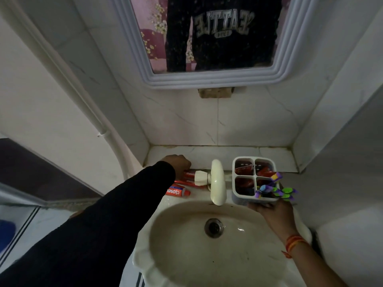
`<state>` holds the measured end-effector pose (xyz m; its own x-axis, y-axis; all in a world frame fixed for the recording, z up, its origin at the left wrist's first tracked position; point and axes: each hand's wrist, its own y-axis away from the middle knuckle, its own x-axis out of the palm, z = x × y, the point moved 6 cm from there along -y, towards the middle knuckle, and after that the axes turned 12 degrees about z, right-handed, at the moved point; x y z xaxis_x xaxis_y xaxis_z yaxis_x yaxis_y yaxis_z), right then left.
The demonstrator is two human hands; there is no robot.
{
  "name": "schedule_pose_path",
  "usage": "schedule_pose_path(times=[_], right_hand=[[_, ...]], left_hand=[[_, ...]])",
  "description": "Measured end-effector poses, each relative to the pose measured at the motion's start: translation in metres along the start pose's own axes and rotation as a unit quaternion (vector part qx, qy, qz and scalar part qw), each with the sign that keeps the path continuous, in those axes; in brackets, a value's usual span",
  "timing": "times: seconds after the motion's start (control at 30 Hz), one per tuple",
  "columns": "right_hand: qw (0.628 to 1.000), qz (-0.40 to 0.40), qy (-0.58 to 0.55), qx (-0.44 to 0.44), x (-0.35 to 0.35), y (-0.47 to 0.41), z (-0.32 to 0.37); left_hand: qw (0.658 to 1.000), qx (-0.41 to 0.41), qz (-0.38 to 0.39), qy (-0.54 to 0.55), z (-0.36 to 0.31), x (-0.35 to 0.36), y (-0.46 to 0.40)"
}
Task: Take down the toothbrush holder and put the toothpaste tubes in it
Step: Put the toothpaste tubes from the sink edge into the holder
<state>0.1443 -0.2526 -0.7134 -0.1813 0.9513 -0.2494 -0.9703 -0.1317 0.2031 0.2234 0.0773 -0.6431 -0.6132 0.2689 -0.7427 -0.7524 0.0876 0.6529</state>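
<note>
A white toothbrush holder (254,163) with four compartments stands on the basin's back right edge. Red toothpaste tubes show in its compartments, and purple and green toothbrushes (277,188) stick out of the near right one. My right hand (275,214) grips the holder from below at its near side. Red toothpaste tubes (178,192) lie on the ledge left of the tap. My left hand (179,162) is closed over the far end of the rearmost tube (189,174) there.
A cream tap (217,183) with a white knob juts over the oval basin (182,235) between my hands. A tiled ledge (186,152) runs behind. A framed mirror (207,79) hangs above; walls close in on both sides.
</note>
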Motion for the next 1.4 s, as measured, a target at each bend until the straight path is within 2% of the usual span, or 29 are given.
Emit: schedule_pose_path(times=[0.13,0.27,0.37,0.57,0.7,0.8,0.93,1.03,1.17,1.27,1.33,1.4], right_hand=[[1.0,0.0,-0.013,-0.003,0.001,0.002,0.009],[1.0,-0.003,-0.021,-0.006,0.002,0.004,0.016],[1.0,-0.006,-0.008,-0.003,0.002,0.006,0.02],[1.0,-0.017,0.008,-0.002,0.001,0.009,0.024],[1.0,-0.021,0.0,-0.002,0.001,0.011,0.03],[1.0,-0.022,0.009,-0.001,0.001,0.011,0.028],[0.999,-0.022,0.026,-0.01,0.0,0.01,0.029],[1.0,-0.019,0.004,-0.007,0.002,0.011,0.031],[1.0,-0.023,0.0,0.002,0.002,0.011,0.027],[1.0,-0.02,-0.001,-0.002,0.002,0.011,0.026],[1.0,-0.015,0.006,-0.009,0.003,0.01,0.026],[1.0,-0.02,0.015,-0.003,0.003,0.008,0.021]], left_hand=[[1.0,0.02,-0.013,-0.008,0.001,-0.005,0.002],[0.997,0.043,-0.026,0.058,0.005,-0.028,0.01],[0.983,0.079,-0.091,0.139,0.0,-0.066,0.024],[0.947,0.145,-0.24,0.159,-0.033,-0.147,0.079],[0.905,0.21,-0.318,0.19,-0.066,-0.18,0.116],[0.901,0.248,-0.292,0.205,-0.094,-0.181,0.118],[0.948,0.22,-0.176,0.147,-0.124,-0.155,0.087],[0.963,0.206,-0.133,0.115,-0.129,-0.142,0.072],[0.945,0.218,-0.105,0.219,-0.102,-0.136,0.073],[0.929,0.179,-0.126,0.3,-0.063,-0.126,0.071],[0.94,0.133,-0.123,0.29,-0.04,-0.109,0.061],[0.967,0.077,-0.083,0.227,-0.023,-0.079,0.044]])
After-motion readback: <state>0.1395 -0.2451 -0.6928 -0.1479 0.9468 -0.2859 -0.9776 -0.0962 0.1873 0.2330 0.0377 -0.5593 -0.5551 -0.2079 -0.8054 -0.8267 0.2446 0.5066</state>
